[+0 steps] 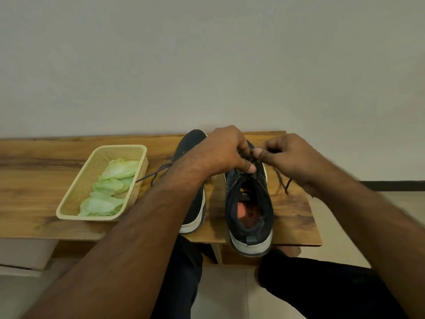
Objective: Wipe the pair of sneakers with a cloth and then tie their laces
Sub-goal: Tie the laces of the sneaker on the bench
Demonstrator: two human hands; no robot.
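Two dark navy sneakers with white soles stand on a wooden bench [41,157], toes toward the wall. The right sneaker [249,210] has its opening facing me, with an orange insole showing. My left hand [224,150] and my right hand [289,157] meet over its tongue, each pinching its dark laces [284,180]; one loose end trails off to the right. The left sneaker [195,203] is largely hidden under my left forearm, and its lace [156,172] lies loose toward the basket. Light green cloths [110,187] lie in a basket.
A cream plastic mesh basket [76,192] sits on the bench to the left of the shoes. A plain wall rises right behind the bench. My knees in dark trousers [322,286] are below the bench's front edge, over a tiled floor.
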